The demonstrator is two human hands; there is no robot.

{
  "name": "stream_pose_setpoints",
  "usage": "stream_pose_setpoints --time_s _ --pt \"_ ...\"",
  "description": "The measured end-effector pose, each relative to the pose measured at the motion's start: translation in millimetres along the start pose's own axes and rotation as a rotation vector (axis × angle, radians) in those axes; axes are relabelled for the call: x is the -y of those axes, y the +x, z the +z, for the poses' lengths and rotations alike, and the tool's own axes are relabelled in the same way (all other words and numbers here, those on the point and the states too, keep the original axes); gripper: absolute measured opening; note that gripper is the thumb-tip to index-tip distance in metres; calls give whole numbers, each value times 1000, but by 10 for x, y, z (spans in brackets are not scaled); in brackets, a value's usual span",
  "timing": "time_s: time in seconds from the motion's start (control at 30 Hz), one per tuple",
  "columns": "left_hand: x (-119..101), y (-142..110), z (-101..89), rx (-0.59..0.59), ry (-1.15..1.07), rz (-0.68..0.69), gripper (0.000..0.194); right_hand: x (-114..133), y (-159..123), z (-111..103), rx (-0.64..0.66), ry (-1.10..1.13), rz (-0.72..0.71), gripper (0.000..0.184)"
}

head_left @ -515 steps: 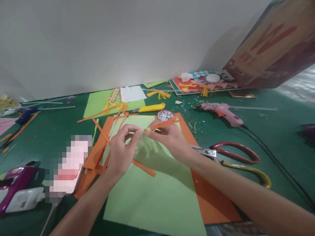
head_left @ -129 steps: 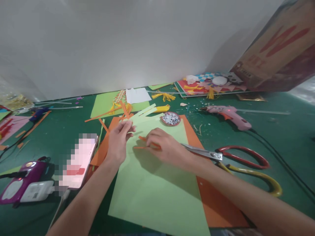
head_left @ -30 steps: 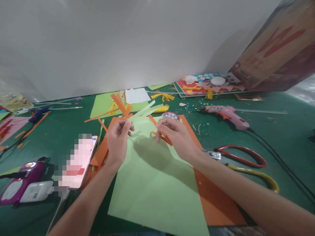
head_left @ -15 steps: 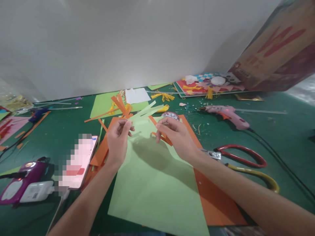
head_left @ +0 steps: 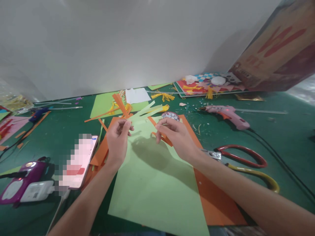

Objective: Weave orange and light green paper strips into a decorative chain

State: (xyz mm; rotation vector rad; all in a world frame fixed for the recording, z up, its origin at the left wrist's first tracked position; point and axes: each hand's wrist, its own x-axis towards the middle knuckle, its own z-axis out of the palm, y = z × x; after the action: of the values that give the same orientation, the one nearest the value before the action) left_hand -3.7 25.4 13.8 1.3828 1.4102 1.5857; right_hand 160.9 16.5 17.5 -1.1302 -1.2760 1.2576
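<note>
My left hand [head_left: 118, 139] is closed in a pinch on light green paper strips [head_left: 144, 111], which fan out toward the upper right. Crossed orange paper strips [head_left: 120, 104] stick up just beyond these fingertips. Thumb and fingers of my right hand [head_left: 174, 136] are pinched on an orange paper strip [head_left: 153, 121], and part of it is hidden behind them. More orange strip [head_left: 167, 140] shows under that palm. Both hands hover over a light green sheet [head_left: 157, 196], which lies on a larger orange sheet [head_left: 219, 203].
Scissors [head_left: 215, 154] with red and yellow handles lie at the right, below a pink glue gun [head_left: 228, 114] with its cord. A phone [head_left: 81, 164] and a purple charging device [head_left: 29, 180] are at left. Yellow tassels [head_left: 162, 96] and a white paper [head_left: 137, 95] sit farther back.
Hardly anything differs. The strips by my left hand have shifted very slightly; both hands keep their pinches in nearly the same place.
</note>
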Motion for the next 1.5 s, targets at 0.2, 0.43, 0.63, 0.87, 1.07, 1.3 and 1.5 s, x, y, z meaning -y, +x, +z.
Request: stream_pose_setpoints --time_s 0.2,0.43,0.63,0.87,1.07,1.3,1.5 --pt "-4 -12 -8 -7 93 54 20 -3 7 -9 -17 13 40 15" --pt "20 -30 -24 -11 196 114 20 -15 19 -5 -18 53 75 15" --pt "15 -25 -19 -14 195 98 21 -8 15 0 -28 64 72 14" --pt "1 -14 -17 -17 149 82 20 7 15 0 -49 38 42 16" --pt "20 -3 -22 -22 142 76 18 -4 5 -15 -55 45 37 14" --pt "8 -5 -26 -12 143 74 20 34 11 -8 -40 122 83 13" --pt "23 -2 -21 50 112 28 19 24 21 -20 15 238 65 14"
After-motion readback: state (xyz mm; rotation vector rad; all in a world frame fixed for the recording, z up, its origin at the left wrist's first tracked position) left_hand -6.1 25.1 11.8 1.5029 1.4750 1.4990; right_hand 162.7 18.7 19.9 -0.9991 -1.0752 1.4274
